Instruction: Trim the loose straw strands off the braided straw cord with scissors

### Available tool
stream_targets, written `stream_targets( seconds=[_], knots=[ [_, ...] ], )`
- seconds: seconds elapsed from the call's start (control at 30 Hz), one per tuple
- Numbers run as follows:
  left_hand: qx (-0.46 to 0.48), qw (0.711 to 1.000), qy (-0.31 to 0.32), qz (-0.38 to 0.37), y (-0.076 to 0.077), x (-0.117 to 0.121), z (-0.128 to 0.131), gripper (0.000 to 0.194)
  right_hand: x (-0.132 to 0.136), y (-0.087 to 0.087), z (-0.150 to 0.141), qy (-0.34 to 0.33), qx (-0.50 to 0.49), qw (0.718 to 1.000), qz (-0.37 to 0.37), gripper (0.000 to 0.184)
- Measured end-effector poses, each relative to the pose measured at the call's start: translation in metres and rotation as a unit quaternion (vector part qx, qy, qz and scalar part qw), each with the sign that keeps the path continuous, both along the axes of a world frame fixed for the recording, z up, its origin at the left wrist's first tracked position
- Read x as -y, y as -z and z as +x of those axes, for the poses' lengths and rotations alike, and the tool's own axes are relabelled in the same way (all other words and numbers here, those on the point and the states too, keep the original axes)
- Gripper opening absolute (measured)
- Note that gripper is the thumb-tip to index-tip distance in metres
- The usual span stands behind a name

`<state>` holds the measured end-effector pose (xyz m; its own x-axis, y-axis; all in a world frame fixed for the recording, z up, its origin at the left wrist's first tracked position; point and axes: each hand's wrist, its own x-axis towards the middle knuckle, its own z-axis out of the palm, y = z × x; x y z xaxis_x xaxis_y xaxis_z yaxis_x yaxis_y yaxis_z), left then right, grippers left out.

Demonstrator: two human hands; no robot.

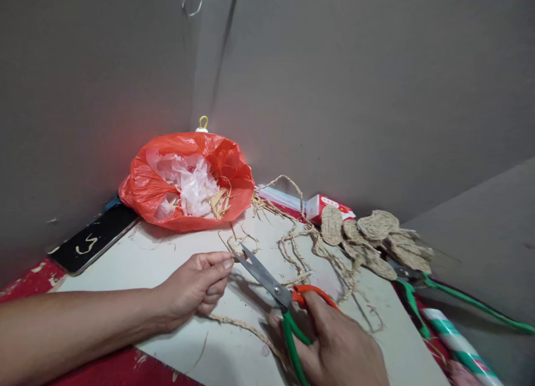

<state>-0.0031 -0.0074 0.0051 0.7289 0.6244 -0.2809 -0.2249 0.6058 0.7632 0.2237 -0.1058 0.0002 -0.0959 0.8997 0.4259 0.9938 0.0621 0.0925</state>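
My left hand [204, 280] is closed in a pinch on the end of a braided straw cord [246, 326]. The cord comes out below the fist and runs to the lower right. Thin straw ends [240, 241] curl beyond the fingertips. A pair of scissors [271, 288], one handle orange and the other green, is gripped in my right hand [338, 341]. Its blades are parted, with their tips right by my left fingertips. Whether a blade touches the straw is too small to tell. More braided cord [292, 252] lies loosely behind the scissors.
A red plastic bag [146, 205] holding white plastic and straw scraps stands at the back. Left of it lies a black phone [98, 235]. Coiled straw pads [378, 225] are piled at right, near a red-and-white box [315, 208] and a green-striped tube [457, 341]. Grey walls [355, 96] meet behind the white board [159, 352].
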Motion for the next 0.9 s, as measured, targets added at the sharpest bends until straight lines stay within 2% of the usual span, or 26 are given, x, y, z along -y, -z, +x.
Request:
stream_targets(
  seconds=[0.3,0.43,0.67,0.77,0.83,0.9],
  knots=[
    [-0.009,1.0,-0.002,0.004,0.0023,-0.0018,0.0001,0.022,0.0025,0.0052,0.0012,0.005,0.037,0.999,0.028,0.033],
    [-0.014,1.0,-0.008,-0.005,0.0025,-0.0031,0.0001,0.024,0.0038,0.0051,0.0,0.029,0.046,0.999,0.004,0.036],
    [-0.024,0.999,-0.016,-0.028,-0.0012,-0.0033,0.0002,0.024,0.0038,0.0063,0.0018,0.021,0.043,0.999,0.012,0.035],
    [-0.025,0.999,-0.018,-0.029,-0.003,-0.004,0.0,0.029,0.003,0.0076,0.0029,0.022,-0.015,0.999,-0.017,0.033],
    [-0.024,0.999,-0.022,-0.02,-0.0029,-0.0048,-0.0001,0.033,0.0016,0.0086,0.0029,0.038,-0.105,0.993,-0.035,0.033],
    [-0.023,0.999,-0.024,-0.011,-0.0013,-0.0055,-0.0002,0.036,0.0001,0.0079,0.0011,0.069,-0.228,0.97,-0.049,0.035]
  ],
)
